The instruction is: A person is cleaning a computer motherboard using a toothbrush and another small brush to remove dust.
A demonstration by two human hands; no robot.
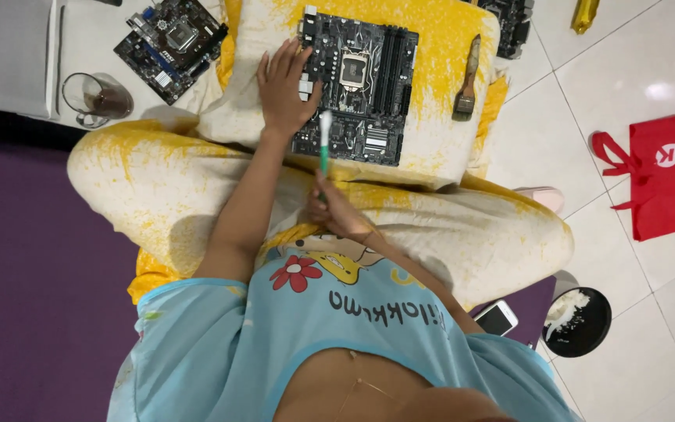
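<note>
1. Seen from above: seated cross-legged on a tiled floor, in yellow-and-cream patterned trousers and a light blue printed shirt
2. Resting on a yellow-and-cream pillow (447, 70) across the lap: a black motherboard (361, 86), lying flat, far from the body
3. Left hand (284, 86) laid flat on the near-left part of the motherboard, fingers spread and relaxed, gripping nothing
4. Right hand (337, 211) near the body, fingers closed around the green handle of a small brush (324, 141); white bristle end pointing far, touching the near edge of the motherboard
5. On the pillow just right of the motherboard: a wooden paintbrush (466, 82), untouched
6. Far left on the floor: a second motherboard (169, 47), with a glass mug (95, 98) near it
7. Right side: a red bag (666, 172) on the tiles
8. Near right, beside the knee: a white phone (496, 318) and a black bowl (580, 320) with something white inside
</note>
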